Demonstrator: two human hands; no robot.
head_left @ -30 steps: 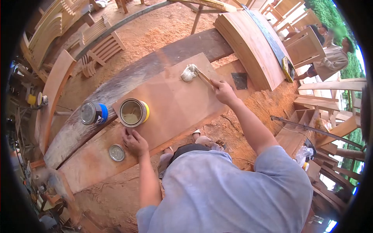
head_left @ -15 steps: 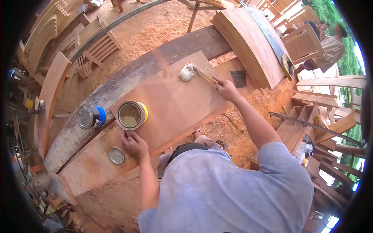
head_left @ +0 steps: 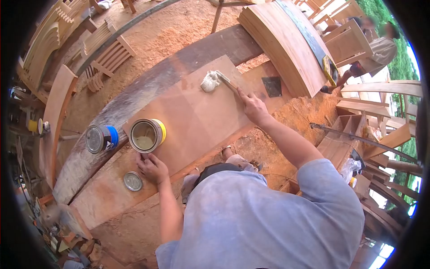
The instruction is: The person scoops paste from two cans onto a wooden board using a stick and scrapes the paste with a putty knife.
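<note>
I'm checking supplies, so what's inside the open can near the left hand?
Inside the open can is a pale yellowish-beige substance, seen through the top. Its surface covers whatever lies beneath, so the depth can't be told.

Bright daylight, burnt-out white glare along the right edge near green foliage (head_left: 376,15), left edge darker and less sharp, strong fisheye bending, black corners.
</note>
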